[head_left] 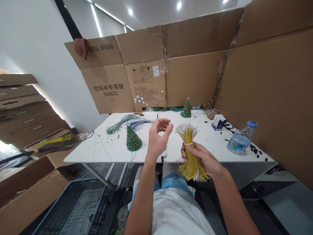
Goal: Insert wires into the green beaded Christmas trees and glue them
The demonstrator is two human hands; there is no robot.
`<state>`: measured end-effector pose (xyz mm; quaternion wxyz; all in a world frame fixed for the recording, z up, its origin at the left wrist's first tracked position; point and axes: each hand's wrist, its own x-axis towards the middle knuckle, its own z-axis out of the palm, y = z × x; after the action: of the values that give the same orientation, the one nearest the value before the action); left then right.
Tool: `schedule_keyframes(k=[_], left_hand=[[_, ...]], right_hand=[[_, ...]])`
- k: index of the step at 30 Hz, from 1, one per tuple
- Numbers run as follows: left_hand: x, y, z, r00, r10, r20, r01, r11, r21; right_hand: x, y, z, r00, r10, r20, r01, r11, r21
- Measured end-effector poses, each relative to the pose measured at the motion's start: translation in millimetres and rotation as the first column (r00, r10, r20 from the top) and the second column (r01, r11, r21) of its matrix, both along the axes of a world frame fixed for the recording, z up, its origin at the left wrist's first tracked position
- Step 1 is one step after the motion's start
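My right hand is wrapped round a thick bundle of yellow wires with white ends, tied near its upper part. The bundle stands almost upright at the table's front edge. To its left my left hand is raised over the white table, its thumb and fingers curved apart in a C shape with nothing between them. A small green tree with red trim lies tilted left of my left hand. Behind it are loose green wires and dark blue wires.
Another small tree stands at the back. On the right are a small box, a water bottle and black bits. Cardboard walls enclose the back; a person's hand holds their left top edge. A crate sits lower left.
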<state>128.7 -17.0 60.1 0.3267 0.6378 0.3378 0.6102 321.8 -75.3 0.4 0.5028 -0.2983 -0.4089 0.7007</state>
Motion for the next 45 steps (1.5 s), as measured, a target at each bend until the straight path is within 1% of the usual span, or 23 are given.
schedule_keyframes(k=[1,3,5,6,9,14,16,20,23,26,29,32,37,42,45], left_hand=[[-3.5,-3.7,3.6,1.000,-0.002,-0.025,0.002,1.000,0.031],[-8.7,-12.1,10.0,0.996,-0.007,-0.086,0.018,0.992,0.128],[-11.6,-20.3,14.9,0.991,-0.016,-0.135,0.047,0.973,0.226],[-12.4,-23.8,16.6,0.988,-0.026,-0.152,0.064,0.965,0.254],[-13.5,-29.9,19.1,0.978,-0.051,-0.204,0.109,0.954,0.281],[-13.5,-29.9,18.9,0.959,-0.076,-0.273,0.159,0.942,0.295],[-13.4,-30.0,19.9,0.958,-0.063,-0.281,0.155,0.935,0.320],[-14.9,-33.8,24.0,0.967,0.000,-0.253,0.094,0.929,0.357],[-16.7,-38.4,25.9,0.967,0.011,-0.256,0.076,0.942,0.328],[-17.0,-42.3,25.8,0.965,-0.027,-0.260,0.098,0.959,0.265],[-16.2,-44.1,25.5,0.968,-0.054,-0.243,0.114,0.965,0.237],[-16.8,-44.8,25.3,0.971,-0.089,-0.224,0.133,0.973,0.187],[-20.0,-47.4,23.9,0.961,-0.201,-0.192,0.223,0.970,0.101],[-20.9,-49.8,23.5,0.960,-0.247,-0.128,0.260,0.961,0.093],[-22.4,-52.1,24.4,0.957,-0.258,-0.134,0.271,0.959,0.089]], right_hand=[[0.0,-1.9,0.0,0.999,0.036,0.031,-0.036,0.999,0.025],[-1.3,-4.3,-1.0,0.995,0.067,0.079,-0.072,0.996,0.054],[-3.9,-5.1,-3.2,0.993,0.067,0.102,-0.073,0.996,0.060],[-5.2,-5.1,-4.5,0.992,0.062,0.110,-0.069,0.996,0.063],[-8.6,-5.0,-6.9,0.990,0.045,0.135,-0.056,0.995,0.077],[-11.2,-5.6,-4.9,0.983,0.055,0.178,-0.070,0.995,0.075],[-11.9,-5.5,-4.2,0.983,0.054,0.176,-0.066,0.996,0.065],[-13.3,-4.2,-5.6,0.987,0.011,0.163,-0.024,0.997,0.078],[-14.4,-4.0,-6.2,0.991,-0.058,0.123,0.048,0.995,0.084],[-15.9,-5.2,-4.9,0.992,-0.108,0.065,0.105,0.993,0.059],[-17.1,-6.4,-2.9,0.991,-0.136,0.002,0.136,0.989,0.051],[-17.5,-7.2,-1.5,0.990,-0.131,-0.061,0.137,0.985,0.110],[-17.7,-9.6,0.0,0.989,-0.102,-0.105,0.122,0.971,0.203],[-20.4,-15.1,3.4,0.992,-0.086,-0.092,0.105,0.969,0.223],[-22.7,-18.4,4.3,0.994,-0.094,-0.064,0.105,0.972,0.211]])
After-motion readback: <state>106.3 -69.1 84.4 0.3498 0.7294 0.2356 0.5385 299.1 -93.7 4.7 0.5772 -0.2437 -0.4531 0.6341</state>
